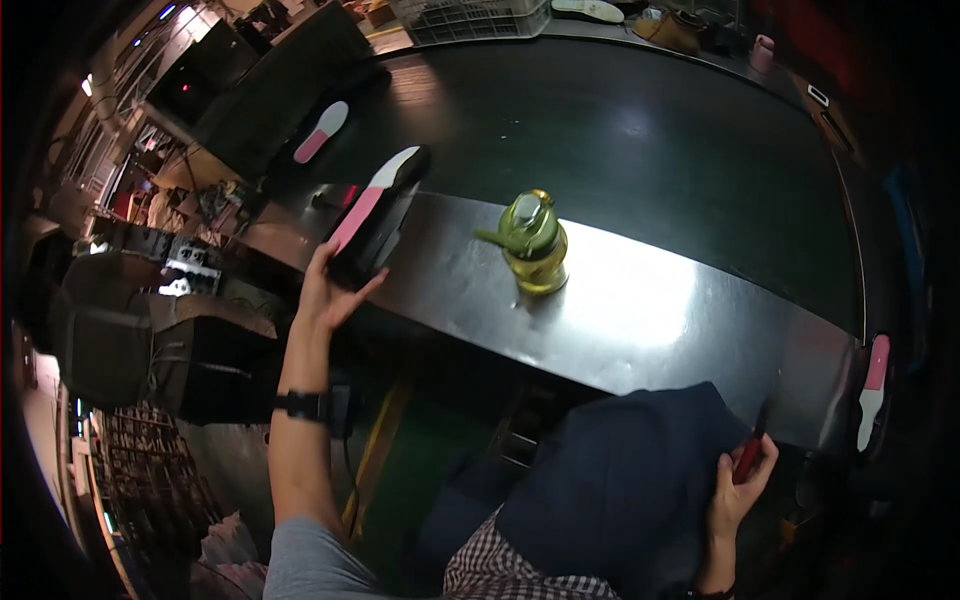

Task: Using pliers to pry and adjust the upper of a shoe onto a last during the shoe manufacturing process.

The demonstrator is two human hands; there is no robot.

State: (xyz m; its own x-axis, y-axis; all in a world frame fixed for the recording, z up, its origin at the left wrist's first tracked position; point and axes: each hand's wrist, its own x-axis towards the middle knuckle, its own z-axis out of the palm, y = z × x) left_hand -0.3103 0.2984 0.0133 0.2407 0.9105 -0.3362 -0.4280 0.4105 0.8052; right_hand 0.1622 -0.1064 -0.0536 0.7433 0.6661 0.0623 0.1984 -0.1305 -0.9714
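My left hand is at the near end of a long pink-and-white shoe sole with a dark part beneath it. Its thumb and fingers are spread, and the fingertips meet the sole's pink end; I cannot tell whether any weight is on them. In my right hand, at the lower right, is a red-handled tool with a thin dark blade or shaft pointing up and away. Its exact kind is not clear. Dark blue cloth covers my lap next to that hand.
A green-lidded yellowish bottle stands on the metal ledge. Beyond lies a dark belt surface with another sole. One more sole is at the far right. A grey crate stands at the back.
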